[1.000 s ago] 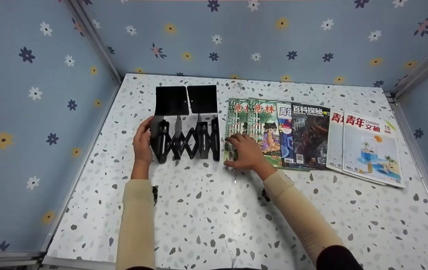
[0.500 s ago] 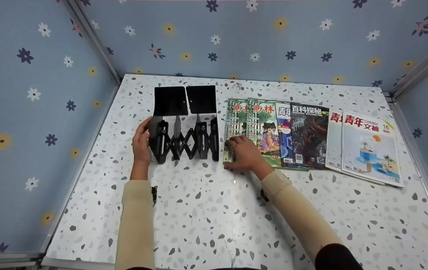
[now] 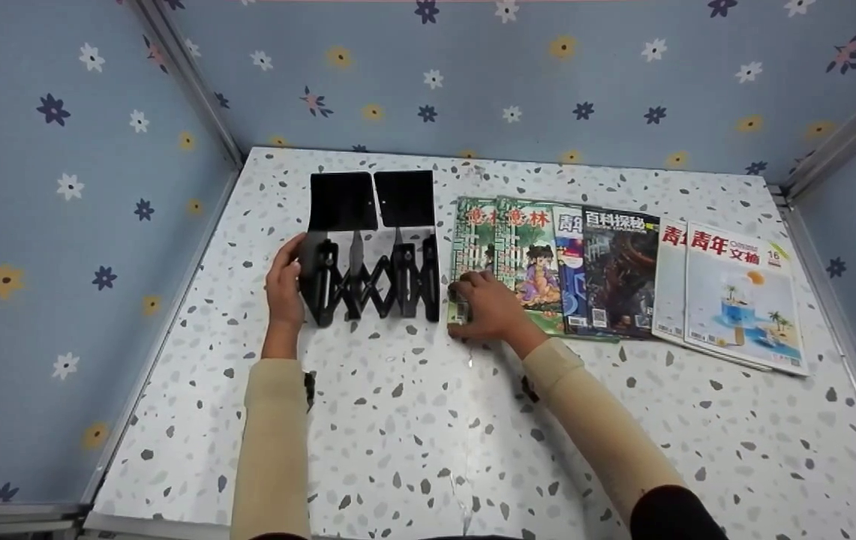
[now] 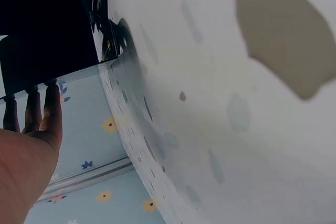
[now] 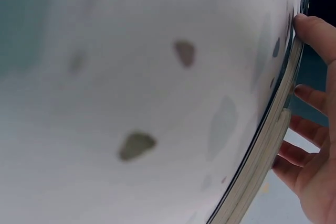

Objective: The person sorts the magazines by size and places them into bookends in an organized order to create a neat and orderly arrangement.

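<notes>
A black expanding bookend [image 3: 375, 277] with accordion links and two upright plates stands left of centre in the head view. My left hand [image 3: 286, 289] rests against its left side; in the left wrist view the straight fingers [image 4: 51, 109] touch the black panel. To the right lies a fanned row of magazines, starting with a green magazine [image 3: 474, 234] partly under another green magazine [image 3: 539, 262]. My right hand [image 3: 495, 307] rests on the lower left of these, fingers spread over the covers. The right wrist view shows the thumb [image 5: 315, 31] at the magazine edge.
Farther right in the row are a blue magazine [image 3: 572, 277], a dark magazine [image 3: 620, 270] and white magazines [image 3: 743, 292]. They lie on a white speckled table [image 3: 397, 435]. Blue flowered panels [image 3: 473, 82] enclose the table at the back and sides.
The right hand's fingers have settled very slightly lower on the green magazines. The left hand, the bookend and the magazines stay in place.
</notes>
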### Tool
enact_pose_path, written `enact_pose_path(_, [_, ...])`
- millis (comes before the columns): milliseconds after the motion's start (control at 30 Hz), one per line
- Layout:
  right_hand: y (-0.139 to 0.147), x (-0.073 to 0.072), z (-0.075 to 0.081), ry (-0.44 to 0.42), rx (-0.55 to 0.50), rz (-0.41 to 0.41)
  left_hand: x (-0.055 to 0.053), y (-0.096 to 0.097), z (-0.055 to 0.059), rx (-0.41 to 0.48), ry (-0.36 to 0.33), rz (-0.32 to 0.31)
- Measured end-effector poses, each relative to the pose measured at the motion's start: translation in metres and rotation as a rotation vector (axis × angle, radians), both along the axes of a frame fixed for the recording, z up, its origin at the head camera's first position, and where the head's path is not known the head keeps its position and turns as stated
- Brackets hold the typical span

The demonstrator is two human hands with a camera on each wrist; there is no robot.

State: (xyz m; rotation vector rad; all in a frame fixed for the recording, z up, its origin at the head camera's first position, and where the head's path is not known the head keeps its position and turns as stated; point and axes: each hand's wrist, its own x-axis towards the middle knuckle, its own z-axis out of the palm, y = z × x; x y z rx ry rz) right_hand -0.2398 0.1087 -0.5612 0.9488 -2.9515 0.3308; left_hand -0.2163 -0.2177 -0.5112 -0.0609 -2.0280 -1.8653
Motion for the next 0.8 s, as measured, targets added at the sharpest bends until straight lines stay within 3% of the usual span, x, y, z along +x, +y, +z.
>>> enact_pose_path(467, [0.001,-0.001,0.005,-0.047,-0.059,-0.001,-0.002,0.001,0.0,0.028,0.009,-0.017])
enact_pose_path(800, [0.001,-0.005,0.012,-0.048,-0.095,0.072,-0.001,0.0,0.0,0.005,0.008,-0.001])
